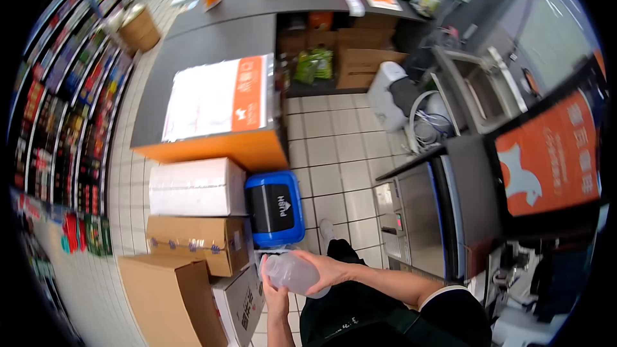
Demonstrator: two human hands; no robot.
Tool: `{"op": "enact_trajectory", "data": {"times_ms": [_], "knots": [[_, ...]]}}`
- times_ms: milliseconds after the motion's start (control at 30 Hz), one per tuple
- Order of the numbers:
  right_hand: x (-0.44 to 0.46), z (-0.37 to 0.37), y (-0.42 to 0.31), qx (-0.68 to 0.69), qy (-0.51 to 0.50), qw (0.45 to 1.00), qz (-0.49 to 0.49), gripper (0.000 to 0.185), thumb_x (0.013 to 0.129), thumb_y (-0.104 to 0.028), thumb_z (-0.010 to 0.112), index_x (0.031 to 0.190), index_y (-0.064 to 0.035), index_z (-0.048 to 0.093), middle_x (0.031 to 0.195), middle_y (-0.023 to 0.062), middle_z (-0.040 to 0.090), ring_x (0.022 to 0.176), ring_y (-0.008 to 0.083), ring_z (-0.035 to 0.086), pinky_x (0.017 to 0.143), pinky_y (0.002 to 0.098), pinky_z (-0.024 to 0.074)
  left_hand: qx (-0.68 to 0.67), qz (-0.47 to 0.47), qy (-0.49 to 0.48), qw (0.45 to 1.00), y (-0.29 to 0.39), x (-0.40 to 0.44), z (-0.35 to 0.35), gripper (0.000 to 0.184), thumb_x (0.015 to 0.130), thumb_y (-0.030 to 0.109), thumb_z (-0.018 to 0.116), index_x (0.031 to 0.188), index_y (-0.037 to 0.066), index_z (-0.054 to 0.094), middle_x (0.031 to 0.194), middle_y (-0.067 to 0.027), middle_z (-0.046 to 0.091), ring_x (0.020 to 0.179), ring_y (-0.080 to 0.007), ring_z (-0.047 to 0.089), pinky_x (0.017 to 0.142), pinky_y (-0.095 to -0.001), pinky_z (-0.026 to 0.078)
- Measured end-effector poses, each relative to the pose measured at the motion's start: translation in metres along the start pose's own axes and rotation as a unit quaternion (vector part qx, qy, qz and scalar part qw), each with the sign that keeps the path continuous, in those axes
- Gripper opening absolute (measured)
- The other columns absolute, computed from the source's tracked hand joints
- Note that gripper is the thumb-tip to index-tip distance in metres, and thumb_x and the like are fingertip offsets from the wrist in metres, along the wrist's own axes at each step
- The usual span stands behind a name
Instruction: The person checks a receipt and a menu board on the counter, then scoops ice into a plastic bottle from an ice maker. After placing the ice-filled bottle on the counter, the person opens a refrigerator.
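Observation:
A translucent, whitish plastic container (292, 272) is held in front of the dark apron, near the bottom middle of the head view. My left hand (276, 292) grips it from the left and below, fingers along its side. My right hand (324, 270) wraps round its upper right side. Just beyond the container stands a blue bin (297, 209) with a black lid marked PUSH. What the container holds, if anything, cannot be made out.
Cardboard boxes (154, 289) and a white foam box (186, 186) stand at the left, below a grey counter (218, 35). On the right are a steel machine (418, 218), a sink (479, 87) and an orange sign (553, 160). Tiled floor (334, 154) runs between them.

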State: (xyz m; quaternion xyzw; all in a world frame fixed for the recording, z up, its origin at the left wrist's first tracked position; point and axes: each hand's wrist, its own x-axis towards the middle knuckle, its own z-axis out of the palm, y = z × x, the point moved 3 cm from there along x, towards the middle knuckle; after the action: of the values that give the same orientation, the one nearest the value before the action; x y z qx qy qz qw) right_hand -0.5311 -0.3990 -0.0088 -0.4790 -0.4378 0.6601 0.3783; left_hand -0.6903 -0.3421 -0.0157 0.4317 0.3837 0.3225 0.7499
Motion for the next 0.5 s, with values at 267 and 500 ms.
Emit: {"op": "enact_trajectory", "data": {"times_ms": [267, 500], "knots": [[-0.133, -0.019, 0.0, 0.12, 0.197, 0.971, -0.058, 0.094, 0.066, -0.018, 0.079, 0.14, -0.0059, 0.023, 0.132, 0.011, 0.041, 0.122, 0.0196, 0.04, 0.102, 0.0358, 0.0349, -0.017, -0.225, -0.271, 0.936, -0.003, 0.005, 0.095, 0.05, 0.089, 0.05, 0.052, 0.103, 0.002, 0.056, 0.085, 0.0007, 0.055, 0.073, -0.0089, 0.045, 0.064, -0.0248, 0.034], [-0.248, -0.03, 0.058, 0.083, 0.39, 0.912, 0.098, 0.083, 0.071, -0.026, 0.078, 0.136, -0.0038, 0.032, 0.127, 0.0118, 0.049, 0.115, 0.0228, 0.048, 0.095, 0.0368, 0.0407, 0.305, -0.232, -0.408, 0.829, -0.043, 0.004, 0.171, 0.038, 0.078, 0.034, 0.071, 0.098, 0.002, 0.065, 0.088, -0.0004, 0.064, 0.081, -0.0087, 0.056, 0.075, -0.0254, 0.044]]}}
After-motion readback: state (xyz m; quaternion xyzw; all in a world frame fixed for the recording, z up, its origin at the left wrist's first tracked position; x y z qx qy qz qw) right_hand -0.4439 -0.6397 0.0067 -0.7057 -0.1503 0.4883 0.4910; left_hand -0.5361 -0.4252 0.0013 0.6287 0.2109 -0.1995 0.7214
